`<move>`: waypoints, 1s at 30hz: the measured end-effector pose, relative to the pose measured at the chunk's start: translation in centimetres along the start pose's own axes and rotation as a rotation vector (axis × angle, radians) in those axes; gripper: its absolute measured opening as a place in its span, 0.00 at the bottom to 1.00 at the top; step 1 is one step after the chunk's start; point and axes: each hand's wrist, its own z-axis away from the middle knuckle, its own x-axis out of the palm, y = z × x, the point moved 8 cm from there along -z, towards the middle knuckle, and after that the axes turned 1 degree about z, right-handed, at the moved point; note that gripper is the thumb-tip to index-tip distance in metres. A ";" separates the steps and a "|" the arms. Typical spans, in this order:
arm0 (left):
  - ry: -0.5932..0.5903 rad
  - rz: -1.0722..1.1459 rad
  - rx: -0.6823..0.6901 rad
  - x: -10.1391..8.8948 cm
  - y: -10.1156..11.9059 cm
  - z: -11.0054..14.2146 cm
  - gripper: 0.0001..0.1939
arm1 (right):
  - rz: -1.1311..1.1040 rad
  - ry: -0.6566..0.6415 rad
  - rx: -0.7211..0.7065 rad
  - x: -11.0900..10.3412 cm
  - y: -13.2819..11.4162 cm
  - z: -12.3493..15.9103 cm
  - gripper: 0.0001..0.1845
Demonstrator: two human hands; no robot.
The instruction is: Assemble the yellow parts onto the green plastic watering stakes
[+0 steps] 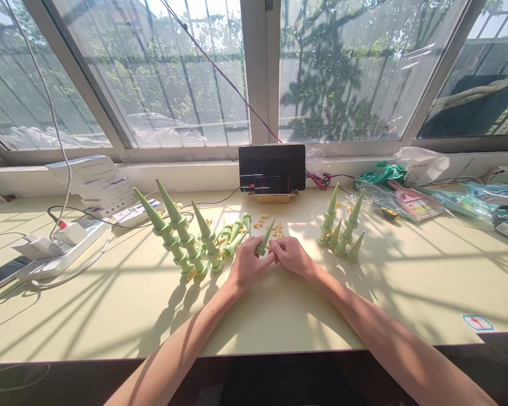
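Observation:
My left hand is closed around a small green cone that points up. My right hand meets it at the cone's lower end, its fingers pinched together; whatever they hold is hidden or too small to name. To the left stand several tall green spired towers built of stacked ringed sections, with loose green pieces beside them. On the right is a smaller group of green towers and short cones. Small yellowish pieces lie scattered just beyond my hands.
A black tablet-like screen stands at the back against the window ledge, a phone in front of it. White boxes, a power strip and cables occupy the left. Plastic-wrapped packets lie at the back right.

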 end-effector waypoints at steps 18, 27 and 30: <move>0.003 -0.059 0.020 0.3 -0.2 0.2 0.11 | 0.028 0.010 -0.111 -0.2 -0.6 0.1 0.22; 0.016 -0.079 0.035 0.3 -0.2 0.1 0.14 | 0.007 0.008 -0.083 0.0 -0.4 0.0 0.24; 0.009 -0.078 0.035 0.2 -0.1 0.1 0.12 | -0.029 -0.005 -0.055 0.1 -0.4 0.0 0.25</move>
